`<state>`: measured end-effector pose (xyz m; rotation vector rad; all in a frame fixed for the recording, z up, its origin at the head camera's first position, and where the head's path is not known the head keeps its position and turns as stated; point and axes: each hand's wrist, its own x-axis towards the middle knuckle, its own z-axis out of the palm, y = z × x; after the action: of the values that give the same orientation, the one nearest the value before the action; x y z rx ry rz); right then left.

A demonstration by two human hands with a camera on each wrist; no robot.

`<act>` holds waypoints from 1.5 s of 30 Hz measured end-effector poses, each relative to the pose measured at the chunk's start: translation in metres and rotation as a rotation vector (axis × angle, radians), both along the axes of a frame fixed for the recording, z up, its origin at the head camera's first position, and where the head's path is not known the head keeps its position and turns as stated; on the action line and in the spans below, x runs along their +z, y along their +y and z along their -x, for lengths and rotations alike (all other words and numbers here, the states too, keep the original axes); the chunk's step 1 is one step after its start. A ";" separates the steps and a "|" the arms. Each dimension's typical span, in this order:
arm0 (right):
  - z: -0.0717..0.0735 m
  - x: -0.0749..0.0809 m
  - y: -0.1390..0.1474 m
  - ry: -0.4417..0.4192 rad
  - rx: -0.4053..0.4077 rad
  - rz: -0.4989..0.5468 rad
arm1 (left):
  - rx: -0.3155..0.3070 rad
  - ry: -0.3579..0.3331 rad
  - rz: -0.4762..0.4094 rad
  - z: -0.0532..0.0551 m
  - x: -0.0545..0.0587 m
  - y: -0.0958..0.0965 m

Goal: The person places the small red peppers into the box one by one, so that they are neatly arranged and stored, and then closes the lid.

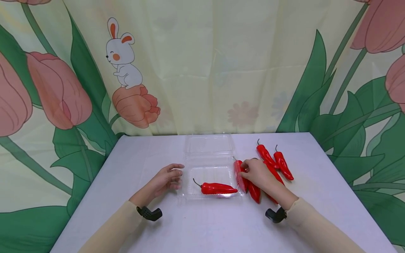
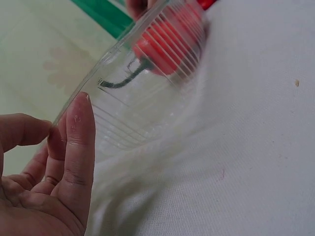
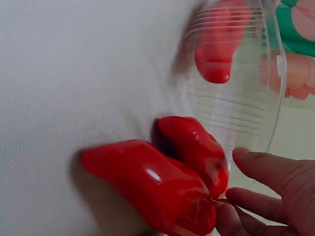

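A clear hinged plastic container (image 1: pixel 196 175) lies with its lid (image 1: pixel 209 144) folded back behind it. One red chili pepper (image 1: pixel 218 188) lies inside, its green stem to the left. My left hand (image 1: pixel 166 179) is at the container's left side; in the left wrist view a thumb and finger pinch the rim. Beyond the right wall, my right hand (image 1: pixel 257 173) is over a group of red peppers, fingertips at the stem end of one pepper (image 3: pixel 147 177). Beside it, a smaller pepper (image 3: pixel 194 150) lies close to the container wall.
To the right on the white tablecloth (image 1: pixel 215 225) are more red peppers, among them one (image 1: pixel 283 164) at the far right and one (image 1: pixel 265 153) behind the hand. A curtain (image 1: pixel 196 70) printed with tulips and a rabbit hangs behind the table.
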<state>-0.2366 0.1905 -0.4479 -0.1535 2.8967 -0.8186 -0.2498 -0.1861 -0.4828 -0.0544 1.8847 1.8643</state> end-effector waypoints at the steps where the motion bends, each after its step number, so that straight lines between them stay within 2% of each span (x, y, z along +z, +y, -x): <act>1: 0.001 -0.001 0.000 -0.007 -0.006 0.001 | -0.003 0.003 0.000 0.000 0.000 0.000; 12: 0.004 -0.009 -0.002 0.006 -0.044 -0.049 | 0.014 0.005 0.008 0.000 0.002 -0.001; 17: 0.005 -0.010 -0.005 -0.004 -0.032 -0.064 | 0.018 0.005 0.014 0.000 0.002 -0.001; 26: 0.010 -0.007 -0.005 -0.045 -0.015 -0.026 | 0.010 0.009 0.001 0.000 -0.001 -0.002; 33: 0.012 -0.005 -0.006 -0.073 -0.015 -0.010 | 0.008 0.016 0.005 -0.002 0.001 -0.003; 45: 0.018 -0.005 -0.004 -0.048 -0.020 -0.025 | 0.008 0.000 -0.012 -0.002 0.002 -0.004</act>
<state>-0.2543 0.1861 -0.4525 -0.1018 2.8663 -0.7780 -0.2473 -0.1901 -0.4805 -0.0575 1.8762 1.8807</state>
